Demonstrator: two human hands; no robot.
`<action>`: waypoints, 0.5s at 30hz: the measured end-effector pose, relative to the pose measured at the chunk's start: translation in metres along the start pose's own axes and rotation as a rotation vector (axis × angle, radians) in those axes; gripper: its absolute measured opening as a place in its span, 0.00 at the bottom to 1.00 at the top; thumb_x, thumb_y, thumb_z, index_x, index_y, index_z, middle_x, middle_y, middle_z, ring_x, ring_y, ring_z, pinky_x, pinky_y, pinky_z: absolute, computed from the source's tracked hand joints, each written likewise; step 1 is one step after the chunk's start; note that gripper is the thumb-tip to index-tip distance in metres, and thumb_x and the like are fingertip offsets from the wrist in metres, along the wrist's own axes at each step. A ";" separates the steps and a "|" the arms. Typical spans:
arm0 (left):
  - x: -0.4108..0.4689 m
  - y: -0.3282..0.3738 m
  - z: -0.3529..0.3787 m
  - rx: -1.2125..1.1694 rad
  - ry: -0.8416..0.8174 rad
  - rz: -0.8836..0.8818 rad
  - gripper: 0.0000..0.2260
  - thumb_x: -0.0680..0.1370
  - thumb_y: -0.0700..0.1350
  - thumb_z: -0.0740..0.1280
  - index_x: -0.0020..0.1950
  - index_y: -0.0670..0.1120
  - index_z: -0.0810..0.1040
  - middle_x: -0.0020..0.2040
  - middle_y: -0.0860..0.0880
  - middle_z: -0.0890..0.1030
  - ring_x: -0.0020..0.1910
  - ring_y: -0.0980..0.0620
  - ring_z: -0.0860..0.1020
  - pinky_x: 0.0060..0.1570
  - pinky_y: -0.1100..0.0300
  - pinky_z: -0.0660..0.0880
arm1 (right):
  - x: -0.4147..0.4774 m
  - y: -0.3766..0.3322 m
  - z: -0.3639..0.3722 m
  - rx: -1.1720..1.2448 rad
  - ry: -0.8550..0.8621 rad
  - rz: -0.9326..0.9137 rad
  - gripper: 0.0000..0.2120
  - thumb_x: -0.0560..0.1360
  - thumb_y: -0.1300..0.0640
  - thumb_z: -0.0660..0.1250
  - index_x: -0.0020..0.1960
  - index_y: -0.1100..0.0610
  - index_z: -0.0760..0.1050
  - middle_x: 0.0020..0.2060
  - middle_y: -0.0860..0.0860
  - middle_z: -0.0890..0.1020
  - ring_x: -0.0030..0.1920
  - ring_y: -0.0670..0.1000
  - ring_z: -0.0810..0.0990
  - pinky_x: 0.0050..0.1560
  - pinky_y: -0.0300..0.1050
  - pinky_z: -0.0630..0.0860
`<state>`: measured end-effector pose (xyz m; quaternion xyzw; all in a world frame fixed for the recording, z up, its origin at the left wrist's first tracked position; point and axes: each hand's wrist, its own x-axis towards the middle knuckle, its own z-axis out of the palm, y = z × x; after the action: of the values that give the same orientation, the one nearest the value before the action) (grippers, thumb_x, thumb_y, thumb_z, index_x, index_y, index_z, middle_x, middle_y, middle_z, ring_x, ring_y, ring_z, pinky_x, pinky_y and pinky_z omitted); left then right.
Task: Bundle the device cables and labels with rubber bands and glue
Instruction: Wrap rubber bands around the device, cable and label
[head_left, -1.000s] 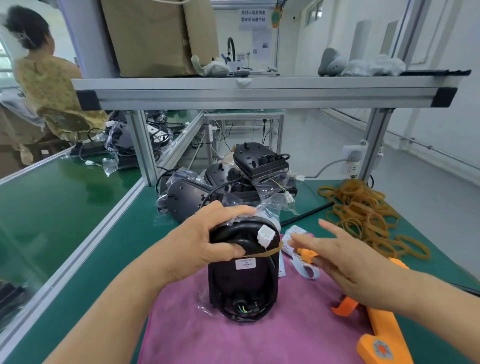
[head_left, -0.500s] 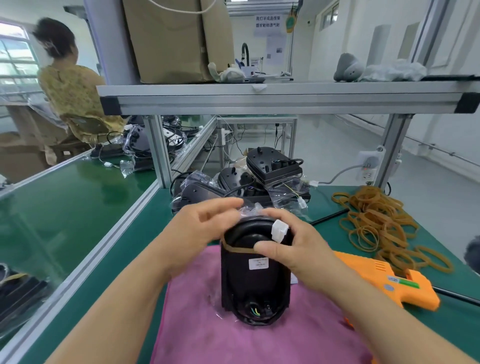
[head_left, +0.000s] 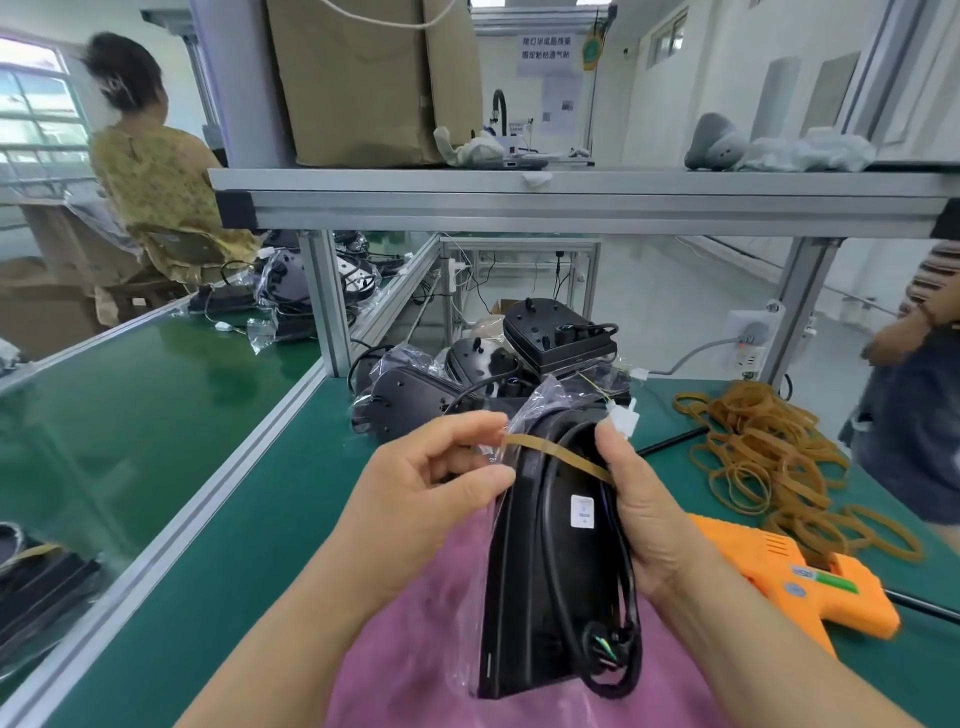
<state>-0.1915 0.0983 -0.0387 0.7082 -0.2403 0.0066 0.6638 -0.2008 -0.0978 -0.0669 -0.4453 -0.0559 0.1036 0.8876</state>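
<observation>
A black device (head_left: 540, 561) with a white label and a black cable looped along its right side stands tilted over the pink cloth (head_left: 415, 665), partly in a clear plastic bag. My right hand (head_left: 649, 509) grips its right edge and cable, thumb near the white connector (head_left: 621, 418). My left hand (head_left: 431, 493) pinches a tan rubber band (head_left: 556, 452) and holds it stretched across the device's top towards my right hand.
An orange glue gun (head_left: 795, 577) lies to the right. A heap of rubber bands (head_left: 769, 457) sits behind it. Several bagged black devices (head_left: 467, 374) are piled at the back under the aluminium shelf (head_left: 571, 200). Two other people are at the left and right edges.
My right hand came in from the right and took the device's edge. The device was lifted and turned sideways, and my left hand pulled the rubber band out to the left.
</observation>
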 end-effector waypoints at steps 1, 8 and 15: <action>0.002 0.001 0.000 0.053 0.000 0.036 0.15 0.68 0.49 0.75 0.54 0.59 0.84 0.51 0.53 0.85 0.49 0.54 0.83 0.54 0.61 0.79 | 0.000 0.000 0.001 -0.004 0.003 -0.013 0.31 0.75 0.43 0.64 0.68 0.66 0.72 0.60 0.67 0.78 0.51 0.60 0.82 0.51 0.53 0.80; 0.016 0.016 -0.007 0.329 -0.035 0.208 0.07 0.69 0.47 0.76 0.47 0.56 0.86 0.43 0.54 0.84 0.40 0.54 0.81 0.42 0.65 0.77 | 0.002 0.000 -0.003 -0.115 0.063 -0.058 0.31 0.73 0.42 0.68 0.65 0.66 0.74 0.52 0.64 0.82 0.45 0.57 0.83 0.46 0.50 0.81; 0.014 0.024 0.002 0.601 0.013 0.379 0.06 0.76 0.43 0.71 0.39 0.49 0.83 0.35 0.52 0.80 0.37 0.50 0.79 0.38 0.54 0.75 | 0.000 0.007 -0.002 -0.063 -0.061 -0.054 0.33 0.63 0.39 0.78 0.58 0.63 0.81 0.48 0.61 0.84 0.45 0.55 0.85 0.45 0.48 0.81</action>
<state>-0.1879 0.0919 -0.0123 0.8147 -0.3504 0.2047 0.4141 -0.2016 -0.0957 -0.0741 -0.4681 -0.0981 0.0912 0.8735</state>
